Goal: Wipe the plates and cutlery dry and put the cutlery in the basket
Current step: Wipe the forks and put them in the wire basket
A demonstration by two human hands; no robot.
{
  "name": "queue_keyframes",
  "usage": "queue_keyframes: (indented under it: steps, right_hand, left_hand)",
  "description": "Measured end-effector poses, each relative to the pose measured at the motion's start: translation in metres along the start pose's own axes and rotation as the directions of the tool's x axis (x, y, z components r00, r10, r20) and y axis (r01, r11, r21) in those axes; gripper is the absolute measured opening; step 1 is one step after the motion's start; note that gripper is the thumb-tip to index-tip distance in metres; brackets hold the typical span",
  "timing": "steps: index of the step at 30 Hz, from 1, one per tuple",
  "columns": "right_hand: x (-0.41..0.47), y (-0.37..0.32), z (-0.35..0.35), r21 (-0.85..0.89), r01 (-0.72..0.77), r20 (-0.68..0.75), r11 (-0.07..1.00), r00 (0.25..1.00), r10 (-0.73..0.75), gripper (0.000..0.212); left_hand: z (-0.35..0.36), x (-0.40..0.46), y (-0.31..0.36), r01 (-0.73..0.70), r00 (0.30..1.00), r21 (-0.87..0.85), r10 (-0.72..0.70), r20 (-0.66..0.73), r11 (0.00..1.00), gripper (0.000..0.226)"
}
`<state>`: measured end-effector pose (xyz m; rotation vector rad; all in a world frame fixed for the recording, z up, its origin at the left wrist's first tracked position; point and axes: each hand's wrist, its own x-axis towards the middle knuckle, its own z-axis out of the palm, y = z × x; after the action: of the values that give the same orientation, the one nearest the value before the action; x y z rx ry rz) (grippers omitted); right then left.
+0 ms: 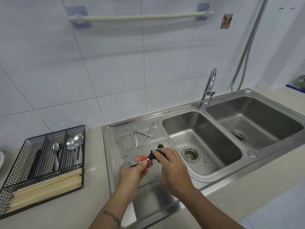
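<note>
the left hand [132, 171] pinches a fork [127, 164] at its neck between thumb and fingers [143, 158], tines pointing left, above the draining board [112, 162] of the sink. the right hand [171, 166] grips a dark cloth [158, 150], its fingers curled round it, and the cloth is wrapped over the fork's handle, which is hidden inside it.

more cutlery lies on the board behind the hands: a knife [121, 148] at the left, and a crossed heap of a knife, a fork and other pieces [142, 133] near the back.

the basket [21, 164], black wire, stands on the table [92, 204] left of the sink. its back compartments hold a dark utensil [36, 161], forks [56, 154] in the middle one and spoons [75, 142] in the right one; the front compartment holds chopsticks [46, 187] laid side by side.

a plate rim [1, 160] shows at the far left edge. two basins [203, 142] lie to the right of the board, with a tap [208, 88] behind them.
</note>
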<state>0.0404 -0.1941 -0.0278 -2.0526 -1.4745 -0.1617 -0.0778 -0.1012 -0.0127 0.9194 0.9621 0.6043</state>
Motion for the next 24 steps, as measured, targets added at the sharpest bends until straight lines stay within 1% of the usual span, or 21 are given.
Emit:
queue_keyframes:
  steps: [3, 7, 9, 13, 15, 17, 18, 21, 22, 24]
  right_hand:
    - [-0.001, -0.002, -0.001, 0.01, -0.007, -0.031, 1.0, 0.999, 0.008, 0.056]
    - [0.0, -0.001, -0.001, 0.05, -0.039, -0.084, 0.998, 0.995, 0.043, 0.053]
    - [0.0, 0.0, -0.001, 0.048, -0.043, -0.096, 0.998, 0.994, 0.048, 0.056]
    - [-0.002, -0.006, 0.002, 0.053, -0.008, -0.089, 0.999, 0.996, 0.012, 0.055]
    - [-0.007, -0.009, 0.009, 0.018, 0.038, -0.057, 0.999, 0.998, -0.037, 0.054]
    - [-0.013, -0.004, 0.016, -0.058, 0.084, -0.017, 0.995, 0.996, -0.085, 0.059]
    - [-0.015, 0.003, 0.018, -0.083, 0.069, -0.011, 0.994, 0.997, -0.07, 0.062]
    - [-0.016, 0.014, 0.016, -0.086, -0.037, -0.008, 0.996, 0.999, 0.037, 0.065]
    - [-0.015, 0.012, 0.014, -0.086, -0.033, 0.005, 0.996, 0.999, 0.034, 0.064]
    - [-0.013, 0.001, 0.013, -0.082, 0.028, 0.031, 0.996, 0.999, -0.025, 0.061]
  left_hand:
    - [0.003, -0.002, -0.002, -0.082, 0.996, 0.064, 0.085, -0.037, 0.995, 0.014]
    - [0.002, -0.001, -0.002, -0.083, 0.993, 0.072, 0.089, -0.083, 0.994, 0.01]
    - [0.0, 0.001, -0.003, -0.06, 0.991, 0.054, 0.066, -0.119, 0.997, 0.01]
    - [0.003, 0.003, -0.005, -0.01, 0.985, -0.066, -0.002, -0.175, 0.998, 0.017]
    - [0.009, 0.002, -0.002, 0.056, 0.983, -0.157, -0.082, -0.166, 0.986, 0.017]
    - [0.014, 0.0, 0.004, 0.131, 0.976, -0.254, -0.17, -0.138, 0.958, 0.018]
    - [0.014, -0.002, 0.005, 0.152, 0.973, -0.268, -0.191, -0.127, 0.951, 0.019]
    - [0.012, -0.004, 0.002, 0.149, 0.974, -0.237, -0.184, -0.132, 0.96, 0.022]
    - [0.011, -0.004, 0.002, 0.147, 0.974, -0.223, -0.181, -0.138, 0.964, 0.022]
    - [0.013, -0.002, 0.004, 0.146, 0.974, -0.199, -0.175, -0.141, 0.969, 0.023]
